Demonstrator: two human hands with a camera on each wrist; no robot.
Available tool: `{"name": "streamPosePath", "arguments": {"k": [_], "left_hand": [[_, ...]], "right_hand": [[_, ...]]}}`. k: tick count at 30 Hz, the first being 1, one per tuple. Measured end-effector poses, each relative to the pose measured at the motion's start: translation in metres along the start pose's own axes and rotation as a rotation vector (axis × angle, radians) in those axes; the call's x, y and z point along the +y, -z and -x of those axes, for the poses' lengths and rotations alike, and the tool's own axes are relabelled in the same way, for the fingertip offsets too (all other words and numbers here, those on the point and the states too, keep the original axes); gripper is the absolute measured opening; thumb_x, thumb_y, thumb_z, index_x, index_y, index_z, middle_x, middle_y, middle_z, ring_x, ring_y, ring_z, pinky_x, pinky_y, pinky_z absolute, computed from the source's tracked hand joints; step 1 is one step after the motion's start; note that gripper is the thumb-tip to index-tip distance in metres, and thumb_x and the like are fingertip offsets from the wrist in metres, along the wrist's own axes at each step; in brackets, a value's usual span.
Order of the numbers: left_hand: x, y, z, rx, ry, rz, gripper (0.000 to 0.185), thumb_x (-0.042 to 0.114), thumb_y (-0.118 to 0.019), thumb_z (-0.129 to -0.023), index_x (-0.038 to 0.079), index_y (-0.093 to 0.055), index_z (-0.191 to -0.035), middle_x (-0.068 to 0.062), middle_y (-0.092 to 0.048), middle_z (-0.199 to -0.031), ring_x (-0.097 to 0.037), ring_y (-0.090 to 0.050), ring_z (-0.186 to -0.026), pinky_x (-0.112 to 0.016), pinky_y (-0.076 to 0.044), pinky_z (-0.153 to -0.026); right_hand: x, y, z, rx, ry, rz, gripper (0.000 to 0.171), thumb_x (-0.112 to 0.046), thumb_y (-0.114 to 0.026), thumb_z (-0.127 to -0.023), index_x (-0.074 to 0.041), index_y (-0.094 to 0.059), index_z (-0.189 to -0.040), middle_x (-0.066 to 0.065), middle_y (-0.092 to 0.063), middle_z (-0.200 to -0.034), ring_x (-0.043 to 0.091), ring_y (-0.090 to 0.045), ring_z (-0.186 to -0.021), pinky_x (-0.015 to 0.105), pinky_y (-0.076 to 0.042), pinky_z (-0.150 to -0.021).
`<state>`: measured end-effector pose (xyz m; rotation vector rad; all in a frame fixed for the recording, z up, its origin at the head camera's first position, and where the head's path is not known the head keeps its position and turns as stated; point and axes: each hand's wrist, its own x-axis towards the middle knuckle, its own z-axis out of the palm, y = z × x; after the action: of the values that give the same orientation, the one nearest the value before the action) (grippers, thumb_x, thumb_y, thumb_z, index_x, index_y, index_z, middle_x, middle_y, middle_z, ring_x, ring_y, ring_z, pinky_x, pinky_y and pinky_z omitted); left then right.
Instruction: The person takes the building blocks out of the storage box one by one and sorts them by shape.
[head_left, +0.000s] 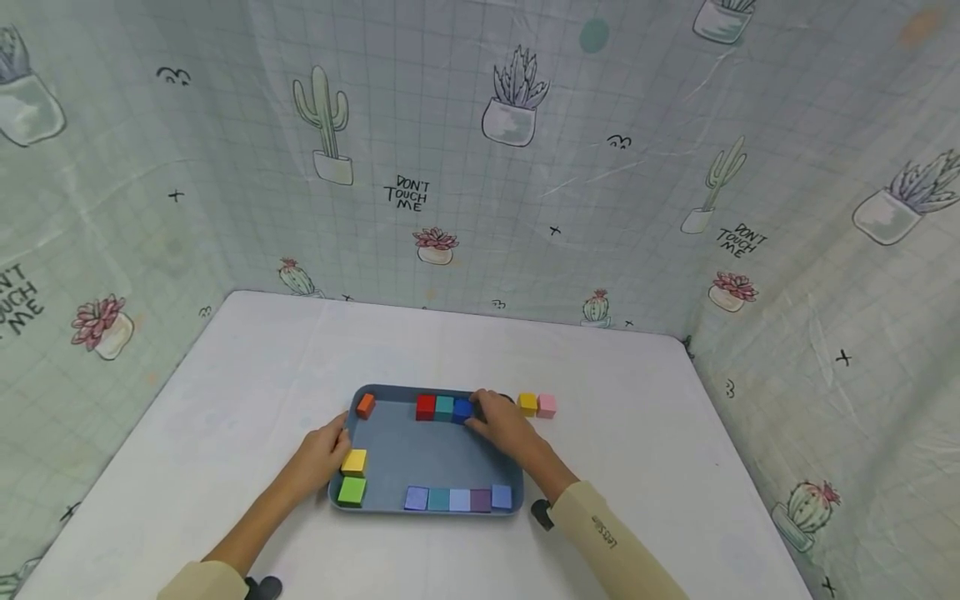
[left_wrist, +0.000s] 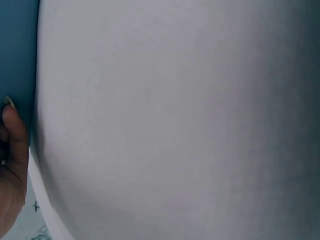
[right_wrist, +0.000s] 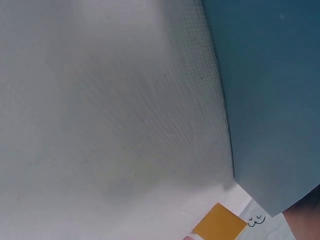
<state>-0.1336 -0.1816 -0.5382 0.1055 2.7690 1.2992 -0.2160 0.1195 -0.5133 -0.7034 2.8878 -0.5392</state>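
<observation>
A blue-grey tray (head_left: 442, 454) lies on the white table, with small coloured cubes along its edges. My left hand (head_left: 321, 457) holds the tray's left rim; in the left wrist view its thumb (left_wrist: 16, 135) lies against the tray wall (left_wrist: 19, 55). Over the far right corner, my right hand (head_left: 504, 423) pinches a dark blue cube (head_left: 462, 410) between thumb and fingers. That cube ends a row beside a teal cube (head_left: 444, 408) and a red cube (head_left: 425, 407). In the right wrist view, only a sliver of the hand (right_wrist: 306, 217) shows behind the tray wall (right_wrist: 272, 110).
An orange block (head_left: 365, 406) sits in the far left corner. Yellow (head_left: 354, 462) and green (head_left: 352, 492) cubes stand near left; several blue, teal and purple cubes line the near side. Outside, right of the tray, are a yellow cube (head_left: 527, 405) and a pink cube (head_left: 547, 406).
</observation>
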Motion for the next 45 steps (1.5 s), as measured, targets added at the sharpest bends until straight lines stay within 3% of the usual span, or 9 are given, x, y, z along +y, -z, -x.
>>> {"name": "streamPosePath", "arguments": {"k": [29, 36, 45], "left_hand": [[0.001, 0.001, 0.0, -0.006, -0.015, -0.002, 0.047, 0.005, -0.041, -0.096, -0.017, -0.032, -0.137, -0.002, -0.035, -0.064, -0.014, -0.04, -0.056, -0.025, -0.036, -0.05], [0.002, -0.002, -0.001, -0.003, -0.028, 0.015, 0.047, 0.004, -0.042, -0.095, -0.018, -0.033, -0.136, -0.007, -0.044, -0.067, -0.013, -0.04, -0.055, -0.024, -0.036, -0.049], [0.002, 0.001, 0.001, 0.0, -0.015, 0.006, 0.047, 0.005, -0.041, -0.096, -0.017, -0.033, -0.136, 0.0, -0.035, -0.062, -0.011, -0.037, -0.052, -0.025, -0.034, -0.048]], "right_hand": [[0.004, 0.002, 0.01, -0.01, -0.013, -0.069, 0.034, -0.022, -0.068, -0.087, -0.007, -0.057, -0.115, 0.003, -0.064, -0.096, 0.009, -0.058, -0.081, 0.021, -0.049, -0.071], [0.007, 0.0, 0.011, 0.008, -0.059, -0.094, 0.034, -0.022, -0.069, -0.087, -0.009, -0.057, -0.117, 0.001, -0.063, -0.099, 0.009, -0.058, -0.082, 0.022, -0.049, -0.072], [0.008, -0.003, 0.012, 0.015, -0.002, -0.124, 0.034, -0.019, -0.067, -0.088, -0.007, -0.056, -0.117, 0.004, -0.064, -0.101, 0.011, -0.06, -0.086, 0.023, -0.049, -0.074]]}}
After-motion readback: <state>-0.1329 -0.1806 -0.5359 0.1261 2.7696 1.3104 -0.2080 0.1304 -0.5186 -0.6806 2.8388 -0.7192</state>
